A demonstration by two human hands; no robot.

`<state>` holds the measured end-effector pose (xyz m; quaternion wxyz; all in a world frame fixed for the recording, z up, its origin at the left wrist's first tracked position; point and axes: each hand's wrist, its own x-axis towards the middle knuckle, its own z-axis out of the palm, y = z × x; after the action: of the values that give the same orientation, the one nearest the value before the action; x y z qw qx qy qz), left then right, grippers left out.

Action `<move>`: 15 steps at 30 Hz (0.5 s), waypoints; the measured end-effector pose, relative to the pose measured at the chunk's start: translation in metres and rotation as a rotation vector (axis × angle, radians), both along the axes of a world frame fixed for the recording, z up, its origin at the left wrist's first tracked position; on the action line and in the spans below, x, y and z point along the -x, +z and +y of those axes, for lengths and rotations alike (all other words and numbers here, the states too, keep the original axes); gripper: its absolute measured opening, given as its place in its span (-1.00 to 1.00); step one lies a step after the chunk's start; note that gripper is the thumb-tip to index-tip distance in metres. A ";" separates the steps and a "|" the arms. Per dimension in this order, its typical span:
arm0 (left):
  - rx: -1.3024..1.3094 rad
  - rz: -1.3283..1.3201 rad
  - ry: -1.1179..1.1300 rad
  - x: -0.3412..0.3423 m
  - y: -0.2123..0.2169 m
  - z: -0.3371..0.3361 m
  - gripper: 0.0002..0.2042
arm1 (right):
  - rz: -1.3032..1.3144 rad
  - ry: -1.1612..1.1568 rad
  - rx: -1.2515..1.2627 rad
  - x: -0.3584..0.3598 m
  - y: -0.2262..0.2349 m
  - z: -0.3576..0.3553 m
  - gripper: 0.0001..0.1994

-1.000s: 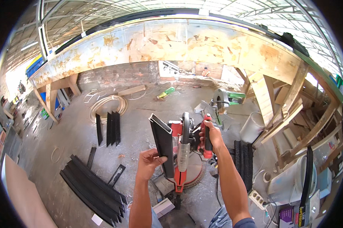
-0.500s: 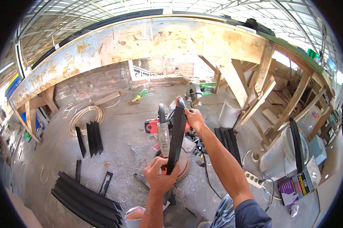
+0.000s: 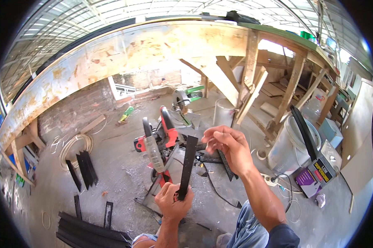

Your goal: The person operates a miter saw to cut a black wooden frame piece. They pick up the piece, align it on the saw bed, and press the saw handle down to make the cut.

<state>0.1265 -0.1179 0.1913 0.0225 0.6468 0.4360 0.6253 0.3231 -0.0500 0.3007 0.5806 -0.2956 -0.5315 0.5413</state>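
Black metal strip [image 3: 188, 165] gripped upright in left hand [image 3: 172, 202], right hand [image 3: 227, 146] loose, half-curled, empty, above red chop saw [image 3: 159, 138].

A: Strip [image 3: 188, 165] in left hand [image 3: 172, 202]: black metal, matt, smooth.
B: Saw [image 3: 159, 138]: glossy red plastic, grey metal. Floor [image 3: 112, 177]: rough, dusty concrete. Beams [image 3: 252, 62]: raw, weathered wood.

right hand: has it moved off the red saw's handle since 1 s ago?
Yes. The right hand has left the red chop saw and now hangs open to the saw's right, beside the top of the black metal strip that the left hand grips.
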 end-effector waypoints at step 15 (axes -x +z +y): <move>0.062 0.194 -0.030 -0.024 -0.017 -0.007 -0.77 | 0.059 -0.078 -0.148 -0.028 -0.032 -0.032 -0.85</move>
<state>0.1503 -0.1249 0.1743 0.0094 0.7097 0.4456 0.5456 0.3515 -0.0821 0.2691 0.6368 -0.2563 -0.5407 0.4862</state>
